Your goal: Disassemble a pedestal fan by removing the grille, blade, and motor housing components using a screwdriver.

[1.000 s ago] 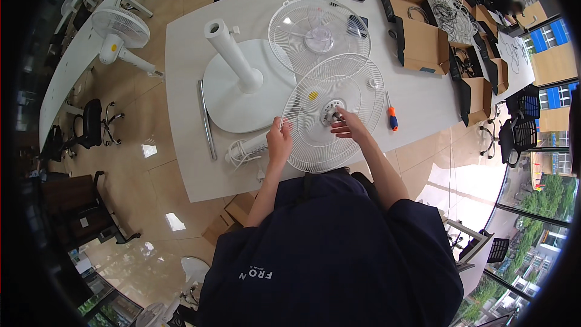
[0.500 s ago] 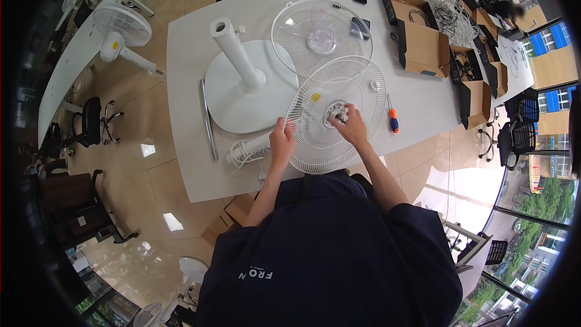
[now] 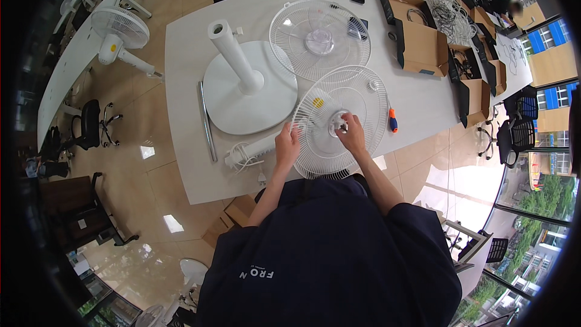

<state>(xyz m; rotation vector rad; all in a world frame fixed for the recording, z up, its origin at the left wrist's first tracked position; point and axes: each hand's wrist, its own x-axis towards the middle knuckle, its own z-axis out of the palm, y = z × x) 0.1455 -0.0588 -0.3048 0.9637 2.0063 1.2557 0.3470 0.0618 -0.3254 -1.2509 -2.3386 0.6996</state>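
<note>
The wire fan grille (image 3: 340, 122) lies on the white table (image 3: 181, 145), just right of the round fan base (image 3: 249, 88). The left hand (image 3: 286, 145) grips its near-left rim; the right hand (image 3: 352, 133) pinches the hub fitting at its centre. Fastening the hub appears underway; next comes careful turning. Since earlier, both hands stay put, barely shifted.

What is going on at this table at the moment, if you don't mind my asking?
A person is working on a white wire fan grille lying on the white table. The left hand grips its near-left rim while the right hand works at the hub. A round fan base with pole, a second grille and an orange-handled screwdriver lie alongside.
</note>
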